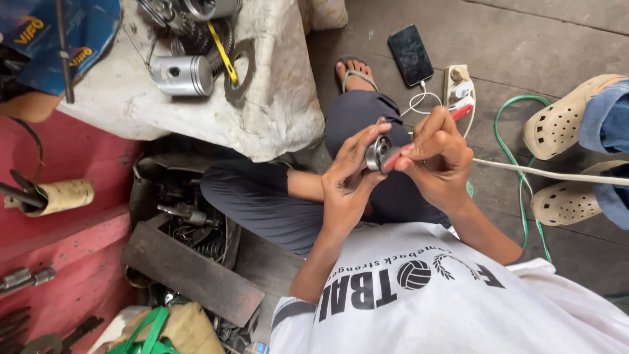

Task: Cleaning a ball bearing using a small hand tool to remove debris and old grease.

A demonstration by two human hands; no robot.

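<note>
A round silver metal bearing [378,153] is gripped in the left hand [347,180] while the right hand [438,157] clasps a red-handled tool [426,134] against it.

From my remote seat the head view comes in evenly lit, soft daylight with no hard source I can place. Shadows are faint; the darkest patch sits in the parts crate [190,229] under the cloth-covered bench [275,105]. The metal piston [183,75] shows a mild highlight, and the phone screen [411,54] gives a dull sheen (no real glare anywhere). The white shirt [458,308] runs bright but keeps its detail. Focus holds across the middle, where the left hand [347,183] and right hand [439,157] read crisp. Toward the edges I see wide-angle stretching, plainest at the pale clogs [563,124].
</note>
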